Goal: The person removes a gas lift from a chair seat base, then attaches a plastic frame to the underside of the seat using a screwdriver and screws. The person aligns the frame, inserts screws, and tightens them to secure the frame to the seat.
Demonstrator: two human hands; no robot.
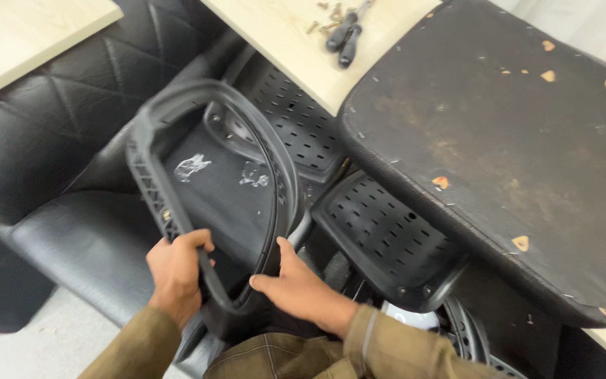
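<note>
I hold a black plastic chair-back frame [177,140] with dark mesh stretched across it, tilted upright in front of me. My left hand [175,270] is closed around its lower left rim. My right hand [296,284] rests flat against the lower right rim, thumb up along the edge and fingers spread. Two shiny patches show on the mesh.
A large black seat cushion [499,140], upside down with torn spots, lies on the light wooden table [296,42]. Perforated black plastic shells [380,231] lie under it. Screwdrivers [345,35] and several screws sit on the table. A black quilted sofa [57,126] stands at left.
</note>
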